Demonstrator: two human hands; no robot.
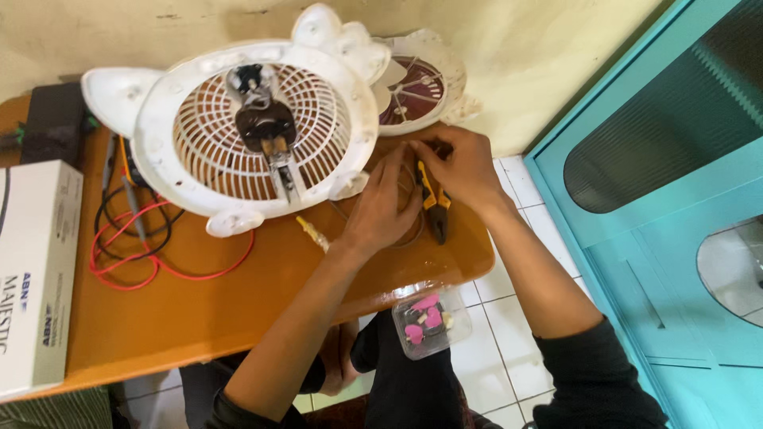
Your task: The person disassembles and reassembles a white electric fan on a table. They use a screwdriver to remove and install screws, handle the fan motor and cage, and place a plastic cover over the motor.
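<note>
We see both hands meeting at the far right end of the orange table (238,318), just beside the white fan grille (254,131) with its dark motor (265,123) showing at the centre. The right hand (461,171) is closed around a pair of pliers (433,202) with yellow and black handles; the handles stick out below the palm towards us, while the tool's nose is hidden between the two hands. The left hand (385,206) has its fingertips drawn together against the right hand's fingers, pinching something too small for us to make out. A thin loop of wire (413,234) lies on the table under both hands.

Left of the grille, red and black leads (135,246) lie coiled. A white box (36,270) rests at the left edge, and a clear plastic container (429,320) holding pink pieces sits on the person's lap. A second fan part (417,87) leans against the wall.
</note>
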